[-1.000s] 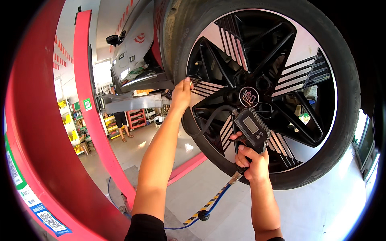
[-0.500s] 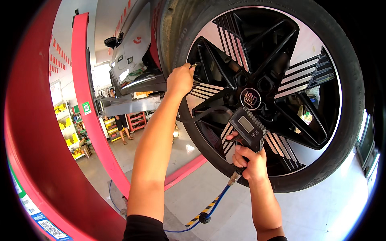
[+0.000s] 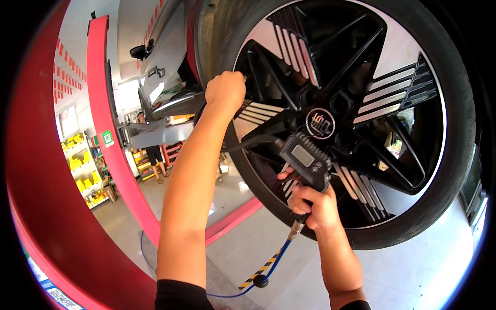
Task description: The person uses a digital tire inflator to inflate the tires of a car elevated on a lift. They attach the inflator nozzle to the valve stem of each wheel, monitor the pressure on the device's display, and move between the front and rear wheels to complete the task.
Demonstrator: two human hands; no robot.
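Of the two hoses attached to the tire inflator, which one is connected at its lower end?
The blue hose, joined through the metal fitting; the black hose instead leaves the upper left side of the tire inflator.

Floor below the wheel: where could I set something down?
The floor looks largely bare below the tire, right of the right forearm, and between that forearm and the blue hose. Leftward, the left forearm and red beam crowd it.
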